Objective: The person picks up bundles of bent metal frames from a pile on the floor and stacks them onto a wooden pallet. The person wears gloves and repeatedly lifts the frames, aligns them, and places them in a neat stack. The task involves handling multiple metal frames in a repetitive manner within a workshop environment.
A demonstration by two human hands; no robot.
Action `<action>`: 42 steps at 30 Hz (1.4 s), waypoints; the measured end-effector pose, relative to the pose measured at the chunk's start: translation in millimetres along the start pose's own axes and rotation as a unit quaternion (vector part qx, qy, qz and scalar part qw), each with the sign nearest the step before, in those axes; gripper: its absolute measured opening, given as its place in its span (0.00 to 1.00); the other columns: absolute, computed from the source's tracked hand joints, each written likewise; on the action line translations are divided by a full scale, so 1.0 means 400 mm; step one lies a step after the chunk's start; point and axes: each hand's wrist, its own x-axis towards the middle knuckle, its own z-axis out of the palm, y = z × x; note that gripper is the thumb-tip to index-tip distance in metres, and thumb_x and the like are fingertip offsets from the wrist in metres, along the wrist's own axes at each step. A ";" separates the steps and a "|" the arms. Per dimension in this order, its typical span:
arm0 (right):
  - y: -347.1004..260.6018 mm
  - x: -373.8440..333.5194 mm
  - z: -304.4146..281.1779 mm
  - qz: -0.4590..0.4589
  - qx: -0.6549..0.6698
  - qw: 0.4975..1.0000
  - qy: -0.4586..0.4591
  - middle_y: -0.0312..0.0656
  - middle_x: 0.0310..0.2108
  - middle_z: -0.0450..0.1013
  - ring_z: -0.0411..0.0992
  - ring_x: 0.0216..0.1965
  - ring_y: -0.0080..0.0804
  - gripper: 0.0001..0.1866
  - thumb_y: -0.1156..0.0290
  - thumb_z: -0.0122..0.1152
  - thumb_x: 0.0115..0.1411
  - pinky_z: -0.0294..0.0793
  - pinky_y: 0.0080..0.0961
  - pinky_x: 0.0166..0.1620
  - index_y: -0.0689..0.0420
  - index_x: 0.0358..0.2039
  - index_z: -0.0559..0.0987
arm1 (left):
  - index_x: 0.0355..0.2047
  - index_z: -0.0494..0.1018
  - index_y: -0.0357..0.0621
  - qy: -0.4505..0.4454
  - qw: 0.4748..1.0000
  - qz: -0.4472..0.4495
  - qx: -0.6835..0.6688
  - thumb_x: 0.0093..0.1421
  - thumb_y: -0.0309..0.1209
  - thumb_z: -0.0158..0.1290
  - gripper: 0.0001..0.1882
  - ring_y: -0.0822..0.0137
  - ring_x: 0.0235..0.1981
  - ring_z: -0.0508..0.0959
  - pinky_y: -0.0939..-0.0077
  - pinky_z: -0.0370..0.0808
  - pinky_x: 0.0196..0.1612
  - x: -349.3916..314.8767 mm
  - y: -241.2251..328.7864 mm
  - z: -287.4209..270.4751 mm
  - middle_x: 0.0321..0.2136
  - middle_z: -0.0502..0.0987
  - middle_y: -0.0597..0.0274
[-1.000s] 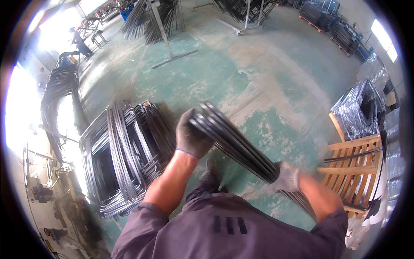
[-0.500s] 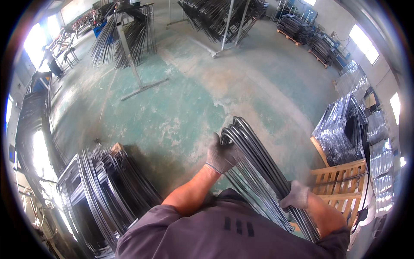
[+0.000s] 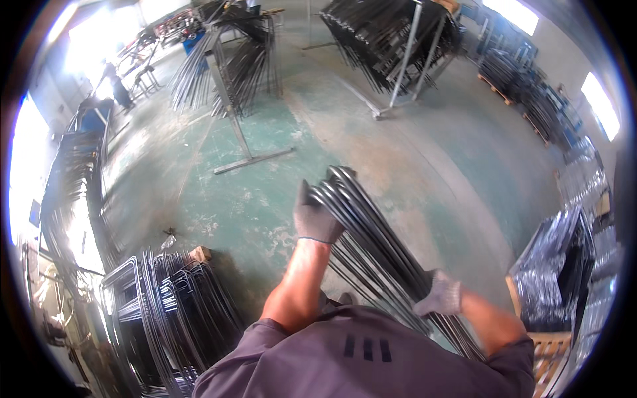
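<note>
In front of my body I carry a bundle of dark bent metal tube frames [image 3: 381,235], with their rounded ends up and away from me and their long legs slanting down to the right. My left hand [image 3: 318,217], in a grey glove, is wrapped round the bundle near its bent ends. Lower on the right, my gloved right hand [image 3: 440,296] grips the long legs, its thumb lying over the top. The lower end of the bundle is hidden behind my shirt and arm.
A stack of similar metal frames [image 3: 176,312] stands at the near left. Plastic-wrapped frames [image 3: 551,265] and a wooden pallet [image 3: 552,355] are on the right. Farther off stand loaded racks with metal legs [image 3: 229,106] [image 3: 406,60]. A person [image 3: 119,91] is at the far left.
The view has turned to the left and up, so the racks sit farther right and lower. The bundle and both hands have moved slightly left in the picture; both hands keep their grip.
</note>
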 end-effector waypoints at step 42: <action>-1.484 2.766 -0.355 -0.194 0.086 0.975 0.072 0.51 0.59 0.83 0.80 0.60 0.41 0.38 0.57 0.82 0.51 0.80 0.38 0.63 0.58 0.61 0.80 | 0.52 0.84 0.41 0.255 0.618 0.255 0.699 0.66 0.33 0.61 0.17 0.62 0.40 0.88 0.68 0.83 0.49 1.847 1.690 0.391 0.38 0.88 0.59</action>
